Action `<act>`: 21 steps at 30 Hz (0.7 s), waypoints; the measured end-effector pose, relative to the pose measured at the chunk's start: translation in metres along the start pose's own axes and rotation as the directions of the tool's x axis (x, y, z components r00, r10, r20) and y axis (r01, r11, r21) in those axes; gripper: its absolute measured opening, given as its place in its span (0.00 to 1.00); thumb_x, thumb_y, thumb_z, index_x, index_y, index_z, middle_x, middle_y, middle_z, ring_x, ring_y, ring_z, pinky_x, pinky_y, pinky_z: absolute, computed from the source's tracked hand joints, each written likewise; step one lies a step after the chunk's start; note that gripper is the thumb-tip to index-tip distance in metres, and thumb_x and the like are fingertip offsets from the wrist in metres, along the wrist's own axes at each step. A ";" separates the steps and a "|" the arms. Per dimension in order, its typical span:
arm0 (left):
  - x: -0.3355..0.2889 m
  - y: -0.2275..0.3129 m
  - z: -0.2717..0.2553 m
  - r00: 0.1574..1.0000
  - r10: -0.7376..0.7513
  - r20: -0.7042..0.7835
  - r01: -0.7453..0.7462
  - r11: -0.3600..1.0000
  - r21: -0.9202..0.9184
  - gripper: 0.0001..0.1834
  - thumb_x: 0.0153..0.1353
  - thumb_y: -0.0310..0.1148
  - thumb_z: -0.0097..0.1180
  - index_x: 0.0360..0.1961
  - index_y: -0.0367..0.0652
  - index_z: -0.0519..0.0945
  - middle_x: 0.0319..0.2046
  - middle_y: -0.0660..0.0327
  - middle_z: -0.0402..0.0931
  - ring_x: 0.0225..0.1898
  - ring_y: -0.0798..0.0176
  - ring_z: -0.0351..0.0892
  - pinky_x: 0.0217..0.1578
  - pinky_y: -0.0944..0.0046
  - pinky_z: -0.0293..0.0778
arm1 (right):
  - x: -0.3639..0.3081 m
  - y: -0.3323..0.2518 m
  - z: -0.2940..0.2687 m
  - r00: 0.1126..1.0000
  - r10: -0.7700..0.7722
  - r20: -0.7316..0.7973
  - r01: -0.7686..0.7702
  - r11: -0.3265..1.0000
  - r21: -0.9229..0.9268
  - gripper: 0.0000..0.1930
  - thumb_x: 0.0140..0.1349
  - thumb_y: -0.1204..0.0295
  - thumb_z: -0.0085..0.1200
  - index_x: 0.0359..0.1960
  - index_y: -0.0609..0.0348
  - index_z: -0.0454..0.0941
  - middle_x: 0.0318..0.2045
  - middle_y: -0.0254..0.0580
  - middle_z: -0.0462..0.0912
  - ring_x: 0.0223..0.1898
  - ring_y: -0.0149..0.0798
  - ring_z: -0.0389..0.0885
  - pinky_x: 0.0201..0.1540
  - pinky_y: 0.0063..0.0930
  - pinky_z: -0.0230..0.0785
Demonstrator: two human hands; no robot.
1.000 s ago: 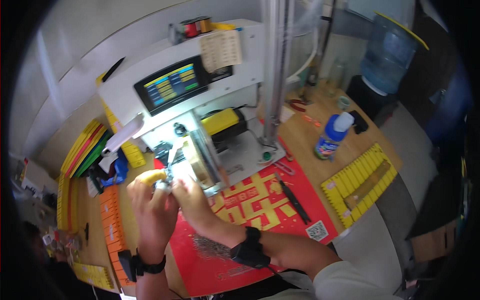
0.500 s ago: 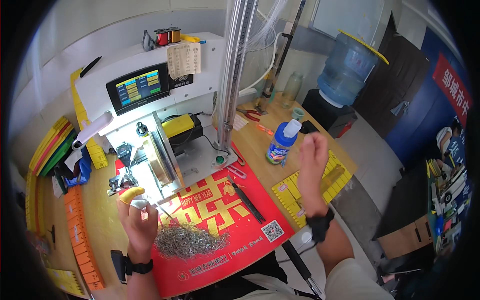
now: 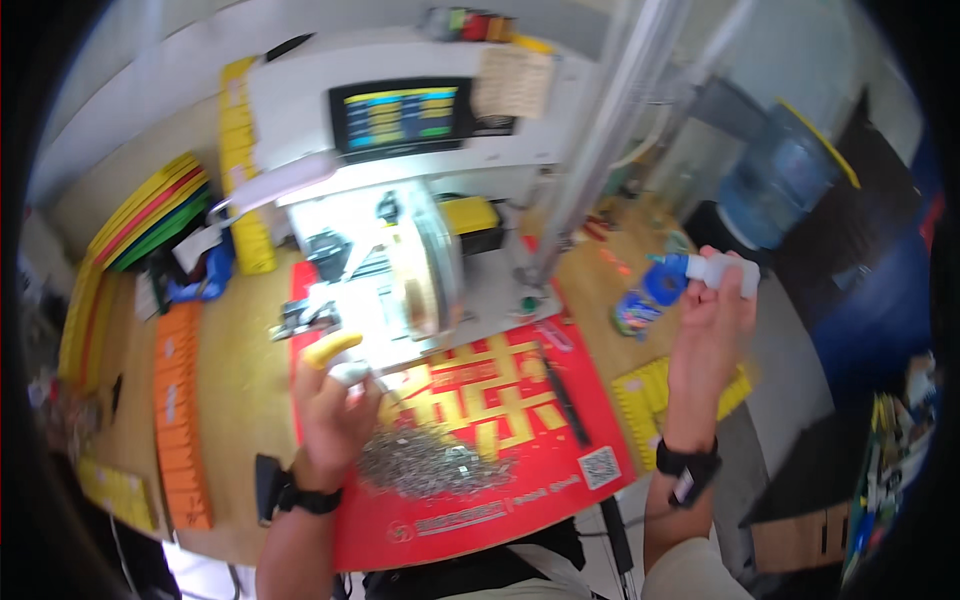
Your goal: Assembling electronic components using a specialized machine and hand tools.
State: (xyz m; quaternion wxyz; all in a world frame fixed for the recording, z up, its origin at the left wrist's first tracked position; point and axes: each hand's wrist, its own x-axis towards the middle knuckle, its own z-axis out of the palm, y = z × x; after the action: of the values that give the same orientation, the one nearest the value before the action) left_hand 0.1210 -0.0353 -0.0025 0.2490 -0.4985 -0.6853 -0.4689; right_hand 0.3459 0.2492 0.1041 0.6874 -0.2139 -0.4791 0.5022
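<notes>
Wooden tabletop [image 3: 240, 380] under a red mat [image 3: 500, 400] strewn with metal pins [image 3: 430, 465], white machine [image 3: 400, 200] behind. Our left hand [image 3: 335, 410] pinches a small part; right hand [image 3: 710, 320] grips a blue-capped bottle [image 3: 700, 272] aloft.

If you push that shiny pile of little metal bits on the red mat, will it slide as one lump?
Probably not. The pile of small metal parts looks loose, so it would likely spread and scatter. The red mat looks smooth, so bits may skid easily.
</notes>
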 end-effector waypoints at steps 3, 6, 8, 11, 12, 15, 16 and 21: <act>-0.004 -0.007 0.004 0.996 0.030 -0.087 -0.029 1.000 0.013 0.16 0.46 0.14 0.68 0.37 0.38 0.81 0.49 0.51 0.79 0.43 0.52 0.80 0.40 0.58 0.78 | -0.089 0.005 0.043 0.863 0.160 0.479 -0.280 0.941 0.190 0.09 0.73 0.72 0.53 0.51 0.59 0.73 0.49 0.50 0.84 0.37 0.32 0.83 0.37 0.24 0.76; -0.010 -0.008 0.000 0.995 0.005 -0.095 -0.001 0.999 0.045 0.15 0.46 0.15 0.68 0.36 0.39 0.81 0.47 0.53 0.79 0.42 0.52 0.79 0.38 0.59 0.77 | -0.146 0.036 0.071 0.721 0.157 0.674 -0.346 0.925 0.155 0.13 0.72 0.74 0.57 0.53 0.59 0.68 0.51 0.55 0.84 0.36 0.31 0.82 0.41 0.26 0.78; -0.009 -0.008 -0.002 0.996 0.006 -0.094 0.000 0.998 0.062 0.15 0.46 0.15 0.68 0.35 0.40 0.82 0.46 0.54 0.79 0.41 0.53 0.78 0.37 0.59 0.75 | -0.163 0.051 0.082 0.709 0.213 0.673 -0.406 0.903 0.141 0.12 0.73 0.73 0.56 0.52 0.60 0.68 0.52 0.56 0.83 0.36 0.32 0.82 0.43 0.29 0.78; -0.004 -0.002 -0.006 0.999 -0.005 -0.051 0.009 0.997 0.078 0.16 0.46 0.13 0.69 0.35 0.40 0.79 0.45 0.52 0.78 0.40 0.53 0.81 0.40 0.58 0.78 | -0.170 0.057 0.080 0.695 0.219 0.685 -0.419 0.897 0.138 0.11 0.74 0.73 0.55 0.52 0.60 0.67 0.52 0.56 0.83 0.37 0.32 0.82 0.45 0.29 0.78; -0.005 -0.003 -0.006 0.999 -0.021 -0.050 0.024 0.997 0.073 0.16 0.46 0.14 0.69 0.34 0.40 0.79 0.44 0.52 0.77 0.40 0.53 0.81 0.40 0.58 0.78 | -0.169 0.058 0.078 0.691 0.192 0.697 -0.400 0.905 0.148 0.11 0.74 0.73 0.55 0.52 0.60 0.67 0.52 0.57 0.83 0.38 0.32 0.82 0.46 0.30 0.78; -0.004 -0.004 -0.006 0.998 -0.046 -0.047 0.049 0.997 0.061 0.15 0.46 0.14 0.69 0.34 0.40 0.79 0.43 0.52 0.77 0.39 0.53 0.81 0.39 0.58 0.78 | -0.170 0.064 0.076 0.665 0.185 0.724 -0.404 0.904 0.141 0.12 0.74 0.73 0.54 0.52 0.61 0.66 0.53 0.58 0.82 0.40 0.33 0.83 0.48 0.31 0.78; -0.004 -0.004 -0.006 0.998 -0.044 -0.045 0.047 0.997 0.055 0.15 0.47 0.14 0.69 0.33 0.40 0.79 0.43 0.52 0.77 0.39 0.53 0.81 0.39 0.58 0.78 | -0.171 0.064 0.077 0.664 0.192 0.723 -0.408 0.903 0.134 0.12 0.74 0.73 0.54 0.52 0.61 0.66 0.53 0.58 0.82 0.40 0.33 0.83 0.48 0.31 0.78; -0.005 -0.003 -0.006 0.998 -0.062 -0.034 0.063 0.997 0.049 0.14 0.48 0.14 0.69 0.34 0.39 0.79 0.42 0.52 0.77 0.39 0.52 0.81 0.39 0.58 0.78 | -0.172 0.064 0.081 0.645 0.195 0.739 -0.393 0.914 0.101 0.12 0.74 0.73 0.54 0.52 0.61 0.66 0.53 0.58 0.82 0.41 0.35 0.84 0.49 0.32 0.79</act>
State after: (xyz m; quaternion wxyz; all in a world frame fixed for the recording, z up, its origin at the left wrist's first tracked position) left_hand 0.1194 -0.0434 -0.0050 0.2577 -0.4628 -0.7081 -0.4669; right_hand 0.2377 0.1057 0.0146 0.3763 0.0117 -0.5982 0.7074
